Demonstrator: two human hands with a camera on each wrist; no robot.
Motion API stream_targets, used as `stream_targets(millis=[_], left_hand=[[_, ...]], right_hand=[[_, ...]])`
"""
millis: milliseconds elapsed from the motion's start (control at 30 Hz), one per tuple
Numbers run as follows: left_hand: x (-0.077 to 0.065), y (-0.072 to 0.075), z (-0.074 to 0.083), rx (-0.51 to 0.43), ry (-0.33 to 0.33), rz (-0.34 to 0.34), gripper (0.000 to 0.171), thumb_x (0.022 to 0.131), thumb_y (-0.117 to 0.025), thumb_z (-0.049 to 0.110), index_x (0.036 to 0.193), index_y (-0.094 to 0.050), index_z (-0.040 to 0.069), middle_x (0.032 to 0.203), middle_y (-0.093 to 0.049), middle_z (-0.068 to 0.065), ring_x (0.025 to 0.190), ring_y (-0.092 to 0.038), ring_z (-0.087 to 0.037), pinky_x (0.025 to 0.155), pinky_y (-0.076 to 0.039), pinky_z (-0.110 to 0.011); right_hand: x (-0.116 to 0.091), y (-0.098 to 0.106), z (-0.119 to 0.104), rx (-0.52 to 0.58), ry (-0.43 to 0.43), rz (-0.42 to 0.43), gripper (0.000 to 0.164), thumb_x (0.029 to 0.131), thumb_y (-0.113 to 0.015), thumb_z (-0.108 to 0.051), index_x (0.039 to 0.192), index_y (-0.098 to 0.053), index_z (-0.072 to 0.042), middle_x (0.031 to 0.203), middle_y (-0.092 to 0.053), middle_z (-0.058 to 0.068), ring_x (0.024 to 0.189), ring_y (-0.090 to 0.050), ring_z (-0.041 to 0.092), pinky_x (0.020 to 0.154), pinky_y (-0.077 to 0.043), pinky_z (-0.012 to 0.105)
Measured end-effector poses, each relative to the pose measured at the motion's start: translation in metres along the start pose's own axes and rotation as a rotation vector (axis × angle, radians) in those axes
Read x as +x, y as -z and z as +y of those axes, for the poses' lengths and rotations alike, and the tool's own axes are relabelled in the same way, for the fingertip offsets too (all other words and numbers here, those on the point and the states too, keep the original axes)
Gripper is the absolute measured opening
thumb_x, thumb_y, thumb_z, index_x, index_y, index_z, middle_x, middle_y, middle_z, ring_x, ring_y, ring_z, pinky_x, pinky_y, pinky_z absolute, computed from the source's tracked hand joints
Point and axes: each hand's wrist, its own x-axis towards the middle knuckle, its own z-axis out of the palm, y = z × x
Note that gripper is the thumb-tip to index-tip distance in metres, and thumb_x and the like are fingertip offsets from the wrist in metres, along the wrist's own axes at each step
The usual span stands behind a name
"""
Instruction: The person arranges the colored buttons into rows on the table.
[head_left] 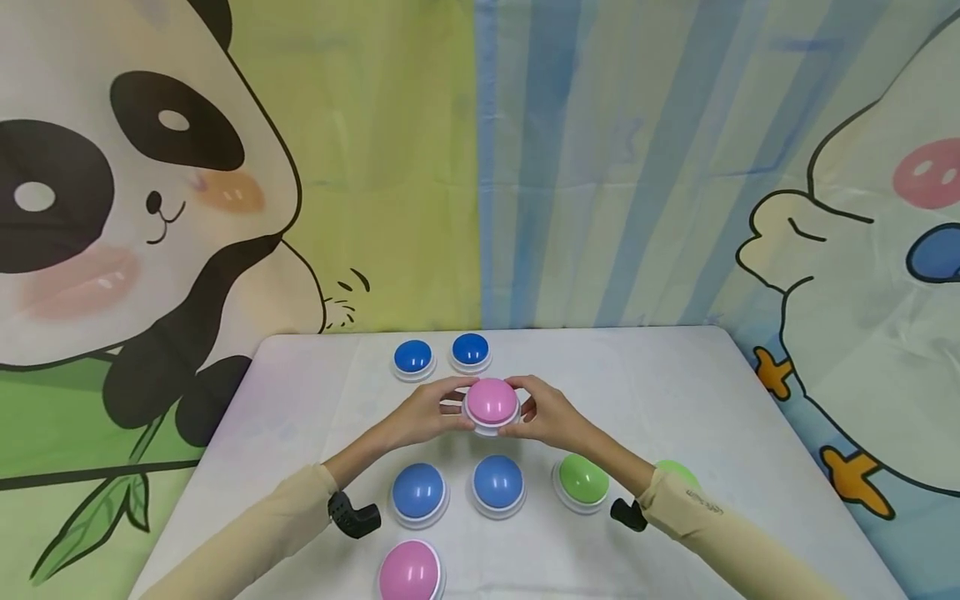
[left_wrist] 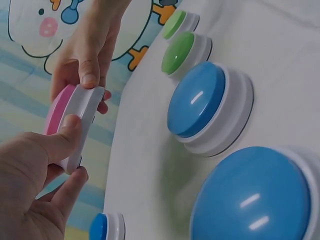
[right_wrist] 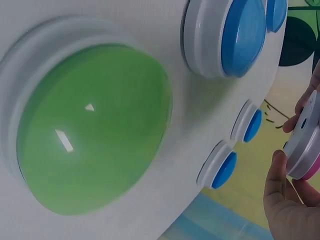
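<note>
Both hands hold one pink dome push button (head_left: 491, 402) with a white base, raised above the white table. My left hand (head_left: 430, 412) pinches its left rim between thumb and fingers. On the opposite rim, my right hand (head_left: 550, 412) grips it the same way. In the left wrist view the pink button (left_wrist: 75, 117) is seen edge-on, its base turned toward the table. Just below the hands in the head view stand two blue buttons, a left one (head_left: 418, 492) and a right one (head_left: 498, 483). A green button (head_left: 584, 479) sits under the right forearm.
Two more blue buttons, one (head_left: 412, 357) beside the other (head_left: 470, 350), stand at the table's far edge. Another pink button (head_left: 409, 571) is at the near edge. A second green button (head_left: 678, 473) is partly hidden by the right sleeve. Printed curtains hang behind the table (head_left: 637, 375).
</note>
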Motion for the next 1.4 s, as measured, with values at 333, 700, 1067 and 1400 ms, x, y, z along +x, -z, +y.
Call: stream_targets(millis=[333, 700, 1067, 1400], left_hand=[[-0.033, -0.01, 0.032, 0.016, -0.076, -0.003, 0.065, 0.076, -0.074, 0.027, 0.133, -0.045, 0.021, 0.132, -0.052, 0.001, 0.114, -0.057, -0.021, 0.088, -0.052, -0.035], [-0.062, -0.033, 0.032, 0.004, -0.186, -0.008, 0.066, 0.075, -0.072, 0.035, 0.133, -0.044, 0.02, 0.13, -0.052, 0.003, 0.109, -0.059, -0.017, 0.083, -0.052, -0.018], [-0.082, -0.054, 0.039, 0.019, -0.29, 0.005, 0.065, 0.076, -0.072, 0.027, 0.133, -0.043, 0.014, 0.128, -0.052, -0.001, 0.111, -0.057, -0.013, 0.081, -0.053, -0.017], [-0.099, -0.069, 0.044, 0.093, -0.364, 0.019, 0.064, 0.078, -0.07, 0.029, 0.133, -0.042, 0.01, 0.127, -0.053, -0.005, 0.11, -0.057, -0.014, 0.078, -0.052, -0.012]], right_hand=[[-0.027, -0.008, -0.01, 0.013, 0.013, -0.003, 0.072, 0.066, -0.081, -0.038, 0.127, -0.047, -0.022, 0.114, -0.054, -0.004, 0.079, -0.055, 0.012, 0.066, -0.053, 0.02], [-0.065, -0.015, -0.026, -0.004, 0.092, 0.003, 0.071, 0.065, -0.08, -0.041, 0.125, -0.048, -0.021, 0.11, -0.053, -0.007, 0.075, -0.055, 0.014, 0.064, -0.052, 0.024], [-0.093, -0.027, -0.031, -0.041, 0.129, 0.043, 0.071, 0.063, -0.083, -0.036, 0.122, -0.049, -0.019, 0.109, -0.052, -0.01, 0.074, -0.054, 0.011, 0.062, -0.05, 0.019], [-0.117, -0.038, -0.028, -0.045, 0.192, 0.048, 0.069, 0.065, -0.081, -0.037, 0.122, -0.047, -0.019, 0.108, -0.052, -0.009, 0.073, -0.051, 0.005, 0.06, -0.049, 0.017]])
